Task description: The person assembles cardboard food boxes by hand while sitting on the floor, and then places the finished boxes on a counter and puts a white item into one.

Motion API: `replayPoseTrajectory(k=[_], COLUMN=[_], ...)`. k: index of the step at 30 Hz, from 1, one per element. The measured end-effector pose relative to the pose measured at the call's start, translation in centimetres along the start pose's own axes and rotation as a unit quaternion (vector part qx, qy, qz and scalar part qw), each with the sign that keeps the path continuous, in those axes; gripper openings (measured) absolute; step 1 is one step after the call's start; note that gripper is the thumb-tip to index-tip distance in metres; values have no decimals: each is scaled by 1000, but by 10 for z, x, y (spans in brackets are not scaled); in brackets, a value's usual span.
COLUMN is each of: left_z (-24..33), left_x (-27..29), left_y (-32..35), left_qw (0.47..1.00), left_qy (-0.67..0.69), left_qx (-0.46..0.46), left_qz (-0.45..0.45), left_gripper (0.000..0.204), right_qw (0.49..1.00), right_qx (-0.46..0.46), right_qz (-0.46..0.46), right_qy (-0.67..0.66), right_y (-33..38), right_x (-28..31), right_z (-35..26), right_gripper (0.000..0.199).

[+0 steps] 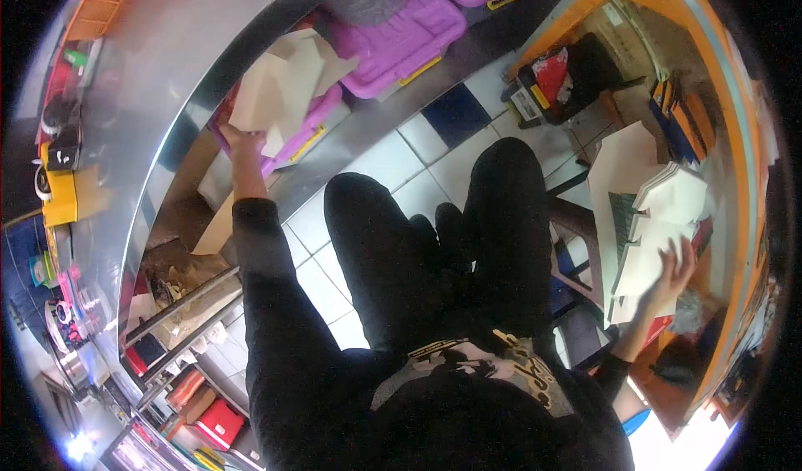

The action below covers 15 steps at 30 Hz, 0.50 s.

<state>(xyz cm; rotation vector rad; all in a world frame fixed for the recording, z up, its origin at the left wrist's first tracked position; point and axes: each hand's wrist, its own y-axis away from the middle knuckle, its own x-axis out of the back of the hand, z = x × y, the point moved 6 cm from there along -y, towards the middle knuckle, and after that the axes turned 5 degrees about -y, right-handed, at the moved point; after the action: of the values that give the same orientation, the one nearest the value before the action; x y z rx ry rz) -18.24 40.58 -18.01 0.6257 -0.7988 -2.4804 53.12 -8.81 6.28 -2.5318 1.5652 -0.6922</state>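
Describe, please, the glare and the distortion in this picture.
In the head view, the metal counter bends into a curve with pale reflections; a light flares at lower left; white glare washes out the lower right; the right hand and the white cardboard look readable.

Has both knees (359, 195) bent and set apart. Stretches the black-sleeved left arm (271, 304) forward, up to a bare left hand (244, 144) with fingers partly hidden. Reaches out to the side with the right arm (614, 375), bare at the wrist (647, 314), spreading the slightly bent fingers of the right hand (671, 275).
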Motion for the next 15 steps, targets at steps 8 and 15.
replayPoseTrajectory(k=[8,15], left_z=[-4,26], left_x=[35,44], left_y=[-9,-38], left_qw=[977,998], left_qy=[-188,-4], left_qx=[-21,15], left_qz=[-102,57], left_gripper=[67,68], right_qw=[955,733], right_qx=[-2,-334], right_qz=[184,244], right_qy=[234,541], right_y=[-10,5], right_x=[182,264], right_z=[73,188], right_gripper=[46,67])
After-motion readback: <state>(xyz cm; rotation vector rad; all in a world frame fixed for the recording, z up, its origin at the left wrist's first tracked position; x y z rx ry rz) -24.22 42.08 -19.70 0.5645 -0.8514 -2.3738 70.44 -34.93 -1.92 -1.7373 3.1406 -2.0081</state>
